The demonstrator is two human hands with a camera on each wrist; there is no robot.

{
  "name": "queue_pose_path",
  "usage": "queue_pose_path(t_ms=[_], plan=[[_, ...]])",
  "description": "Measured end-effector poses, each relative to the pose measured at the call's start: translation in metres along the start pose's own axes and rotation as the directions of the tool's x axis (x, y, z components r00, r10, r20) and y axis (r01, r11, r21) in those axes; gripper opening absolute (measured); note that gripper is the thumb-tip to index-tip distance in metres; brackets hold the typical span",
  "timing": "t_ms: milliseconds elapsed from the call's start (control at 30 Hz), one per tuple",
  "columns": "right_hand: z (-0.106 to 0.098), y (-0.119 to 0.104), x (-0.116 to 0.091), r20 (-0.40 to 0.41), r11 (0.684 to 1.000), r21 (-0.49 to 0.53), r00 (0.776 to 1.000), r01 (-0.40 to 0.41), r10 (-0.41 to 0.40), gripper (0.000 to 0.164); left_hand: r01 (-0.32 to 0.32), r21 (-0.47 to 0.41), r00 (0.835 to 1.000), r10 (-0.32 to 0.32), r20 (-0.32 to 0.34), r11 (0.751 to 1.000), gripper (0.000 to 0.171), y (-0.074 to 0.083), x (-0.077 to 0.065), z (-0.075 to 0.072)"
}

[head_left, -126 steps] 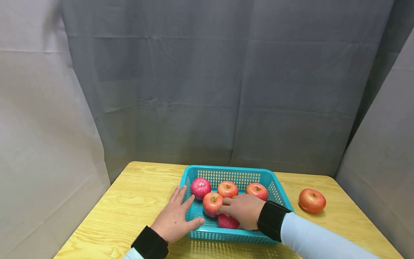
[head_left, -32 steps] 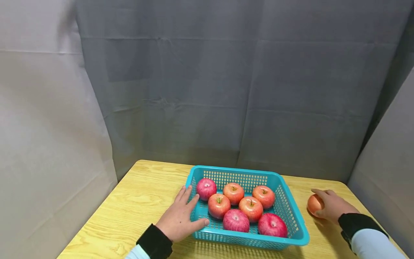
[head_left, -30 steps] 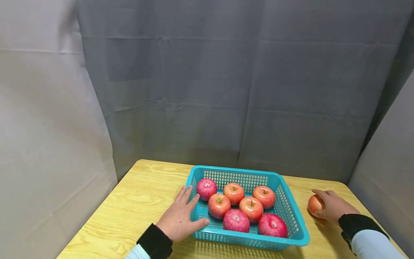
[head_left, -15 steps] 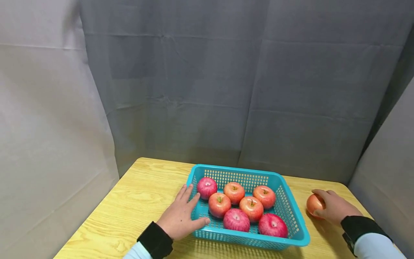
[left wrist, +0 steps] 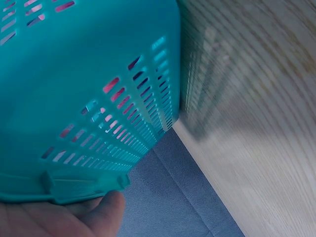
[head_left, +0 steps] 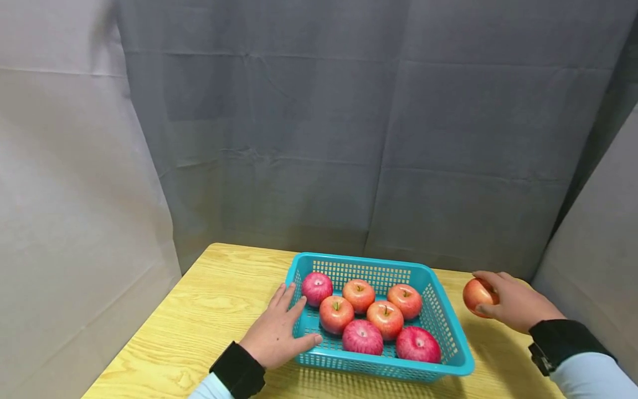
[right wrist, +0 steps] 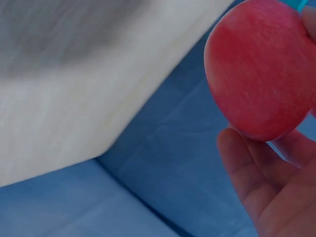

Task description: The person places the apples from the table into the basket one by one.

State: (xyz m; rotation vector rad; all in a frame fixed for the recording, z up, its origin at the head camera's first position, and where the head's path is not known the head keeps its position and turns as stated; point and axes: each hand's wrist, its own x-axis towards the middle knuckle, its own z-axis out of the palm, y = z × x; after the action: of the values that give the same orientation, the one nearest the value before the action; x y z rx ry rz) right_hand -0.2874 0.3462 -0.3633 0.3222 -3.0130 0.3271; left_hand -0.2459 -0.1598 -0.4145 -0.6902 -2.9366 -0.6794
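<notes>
My right hand [head_left: 520, 305] grips a red-orange apple [head_left: 479, 297] and holds it above the table, to the right of the turquoise basket [head_left: 389, 371]. Thumb and fingertips press on the sides of this apple in the right wrist view, where its underside [right wrist: 261, 74] faces the camera. My left hand [head_left: 279, 335] lies with spread, straight fingers on the basket's left rim. From the left wrist, its fingers [left wrist: 106, 215] touch the rim. Inside the basket sit several apples: orange-red ones such as the front-left one [head_left: 336, 315], and deeper pink ones such as the front-right one [head_left: 417, 344].
A light wooden table [head_left: 199, 310] carries the basket, with bare wood to its left and right. Grey cloth [head_left: 299, 138] hangs behind the table, and pale cloth panels [head_left: 75, 194] stand at both sides.
Earlier my right hand was in the basket among the apples, then moved right to the lone apple on the table. Now that apple is lifted off the tabletop. My left hand stays at the rim.
</notes>
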Motion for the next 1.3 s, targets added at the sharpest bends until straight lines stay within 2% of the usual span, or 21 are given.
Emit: queue_pose_path(t_ms=[333,667,833,1067,1133,1300], plan=[[-0.017,-0.062,0.002,-0.046,0.993,-0.026,0.992,0.119,-0.12,0.07,0.004,-0.006,1.0,-0.004,-0.012,1.0,0.096,-0.001,0.0,0.0],[-0.015,-0.129,0.014,0.028,0.965,0.01,0.965,0.262,-0.262,0.066,0.014,-0.015,1.0,-0.014,-0.003,1.0,0.102,0.0,0.0,0.001],[-0.012,-0.163,0.022,0.064,0.936,-0.014,0.935,0.351,-0.349,0.063,0.014,-0.024,1.0,-0.014,-0.015,1.0,0.104,-0.001,0.001,0.0],[-0.004,-0.208,0.036,0.057,0.868,-0.079,0.872,0.49,-0.487,0.06,0.019,-0.019,0.999,-0.02,-0.034,1.0,0.107,-0.002,0.001,0.0],[-0.001,-0.22,0.04,0.081,0.854,-0.081,0.857,0.514,-0.508,0.059,0.026,-0.019,0.999,-0.027,-0.034,0.999,0.107,-0.002,0.0,0.001],[0.006,-0.247,0.047,0.16,0.844,-0.045,0.838,0.535,-0.522,0.065,0.047,-0.023,0.998,-0.048,-0.027,0.999,0.108,-0.001,-0.001,0.003]])
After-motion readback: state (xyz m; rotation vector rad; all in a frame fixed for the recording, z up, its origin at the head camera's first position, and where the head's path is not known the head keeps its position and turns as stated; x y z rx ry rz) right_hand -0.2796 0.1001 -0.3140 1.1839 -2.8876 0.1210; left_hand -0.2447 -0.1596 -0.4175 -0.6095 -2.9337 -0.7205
